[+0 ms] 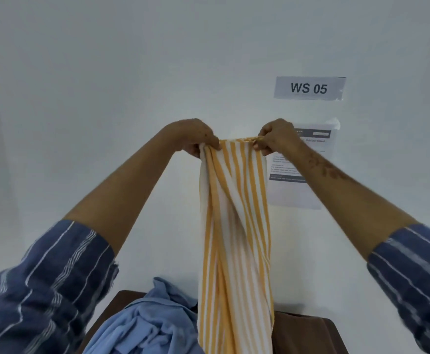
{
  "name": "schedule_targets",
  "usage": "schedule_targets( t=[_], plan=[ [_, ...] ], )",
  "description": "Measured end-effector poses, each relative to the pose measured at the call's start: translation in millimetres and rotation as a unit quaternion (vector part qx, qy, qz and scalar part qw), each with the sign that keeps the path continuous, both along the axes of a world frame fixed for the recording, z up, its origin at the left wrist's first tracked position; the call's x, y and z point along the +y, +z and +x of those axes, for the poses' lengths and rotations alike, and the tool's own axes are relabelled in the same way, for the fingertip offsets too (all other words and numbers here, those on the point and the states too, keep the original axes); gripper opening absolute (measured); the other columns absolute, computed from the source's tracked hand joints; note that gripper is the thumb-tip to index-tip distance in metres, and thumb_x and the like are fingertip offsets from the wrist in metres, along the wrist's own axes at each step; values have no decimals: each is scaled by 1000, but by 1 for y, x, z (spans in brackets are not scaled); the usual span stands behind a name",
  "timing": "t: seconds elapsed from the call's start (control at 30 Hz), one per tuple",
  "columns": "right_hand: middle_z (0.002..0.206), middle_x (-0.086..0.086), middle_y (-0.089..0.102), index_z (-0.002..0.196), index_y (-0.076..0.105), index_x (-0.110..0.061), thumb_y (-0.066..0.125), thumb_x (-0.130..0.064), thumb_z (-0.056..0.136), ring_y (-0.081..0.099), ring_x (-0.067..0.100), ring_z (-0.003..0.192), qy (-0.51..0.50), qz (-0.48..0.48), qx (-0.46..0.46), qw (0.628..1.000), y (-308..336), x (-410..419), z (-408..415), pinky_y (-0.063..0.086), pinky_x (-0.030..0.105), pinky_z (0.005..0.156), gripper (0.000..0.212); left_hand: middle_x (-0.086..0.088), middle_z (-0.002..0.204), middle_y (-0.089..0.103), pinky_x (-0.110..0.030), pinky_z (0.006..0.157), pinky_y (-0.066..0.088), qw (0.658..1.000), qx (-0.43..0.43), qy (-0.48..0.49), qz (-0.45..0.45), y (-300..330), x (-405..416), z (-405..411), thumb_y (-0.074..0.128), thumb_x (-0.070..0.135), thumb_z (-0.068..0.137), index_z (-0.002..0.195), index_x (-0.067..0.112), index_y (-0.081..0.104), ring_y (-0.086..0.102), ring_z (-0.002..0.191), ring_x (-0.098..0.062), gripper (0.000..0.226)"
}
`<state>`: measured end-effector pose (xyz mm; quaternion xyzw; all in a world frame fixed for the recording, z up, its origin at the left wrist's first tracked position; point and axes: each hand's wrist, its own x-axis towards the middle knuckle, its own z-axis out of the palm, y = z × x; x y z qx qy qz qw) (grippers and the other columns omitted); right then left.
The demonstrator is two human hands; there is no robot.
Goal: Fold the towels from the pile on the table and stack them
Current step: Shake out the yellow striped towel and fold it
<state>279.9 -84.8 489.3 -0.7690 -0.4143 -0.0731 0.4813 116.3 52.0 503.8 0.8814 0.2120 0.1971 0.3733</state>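
A yellow and white striped towel (235, 226) hangs lengthwise in front of the wall, bunched and twisted, its lower end running out of view at the bottom. My left hand (196, 139) grips its top left corner and my right hand (275, 137) pinches its top right corner, both raised high and close together. A crumpled light blue towel (150, 323) lies on the brown table (308, 333) below, left of the hanging towel.
A white wall stands right behind the table. On it are a "WS 05" label (309, 88) and a printed sheet (298, 175) at the right, partly behind my right arm. My blue striped sleeves fill the lower corners.
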Motion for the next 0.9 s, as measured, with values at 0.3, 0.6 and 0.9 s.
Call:
schedule_targets(
  t=[0.3,0.6,0.9],
  plan=[
    [132,10,46,127,52,-9,79,-39,62,44,19,125,153,69,-21,986,-113,26,-27,39,40,106,76,-8,81,62,-26,62,59,998,57,13,-37,-16,-10,15,70,7,82,81,5,61,63,73,-17,9],
    [131,14,41,133,38,-5,69,-23,76,48,34,112,-70,29,-185,980,-161,42,-54,46,42,87,67,-4,65,53,-20,55,56,999,-24,1,-26,-42,-6,28,68,5,81,64,7,52,56,62,-12,24],
    [86,9,56,85,60,-4,47,1,80,52,20,78,-19,42,29,999,-168,44,-38,39,27,64,15,-6,72,57,-22,57,57,995,-80,32,-55,-43,8,27,69,7,81,70,6,56,59,66,-14,17]
  ],
)
